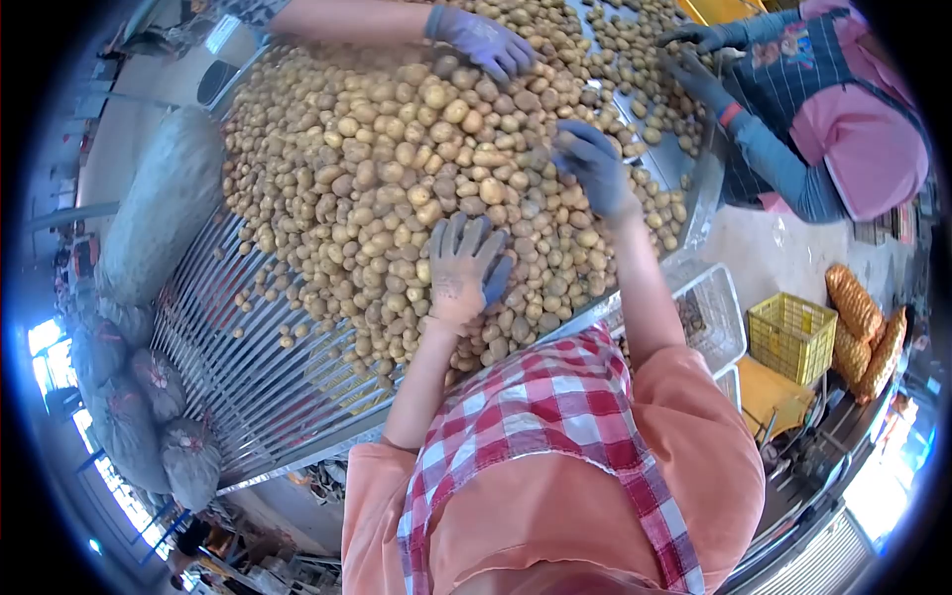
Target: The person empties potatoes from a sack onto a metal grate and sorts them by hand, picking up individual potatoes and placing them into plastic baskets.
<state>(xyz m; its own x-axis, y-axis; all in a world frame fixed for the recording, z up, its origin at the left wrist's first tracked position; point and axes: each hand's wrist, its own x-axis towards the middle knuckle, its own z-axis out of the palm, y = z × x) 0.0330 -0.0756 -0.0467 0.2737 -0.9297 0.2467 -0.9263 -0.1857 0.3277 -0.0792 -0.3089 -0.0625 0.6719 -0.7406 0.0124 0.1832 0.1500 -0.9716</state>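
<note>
Potatoes (397, 198): one broad heap, mostly yellow-brown, some darker, piled on a metal desk (213, 342) with open bars. The heap covers the middle and far part; toward the left it thins to a few loose potatoes lying on the bare bars.

Left hand (463, 268), one: gloved, pale back, grey fingers. Laid palm down on the near part of the heap, open, the fingers spread and pointing away from the body, the thumb out to the right. No potato shows in its hold.

Right hand (593, 171), one: in a blue-grey glove, over the right part of the heap, farther out than the left hand. Fingers partly bent and blurred; whether they have hold of a potato, I cannot tell.

Wearer's clothing: salmon-coloured shirt (684, 416), red-and-white checked apron (535, 397), its upper edge against the near side of the desk.

Co-workers: one purple-gloved hand (484, 42) on the far side of the heap, fingers down among the potatoes; at the right, a person in a pink head cover (858, 149), blue sleeves and dark striped apron, both grey-gloved hands (702, 84) at the far right potatoes.

Left of the desk: a long, full grey sack (164, 203), with several smaller tied sacks (190, 464) nearer.

Right of the desk: a pale plastic bin (712, 315), a yellow crate (791, 337) and filled orange-brown net sacks (855, 305).
</note>
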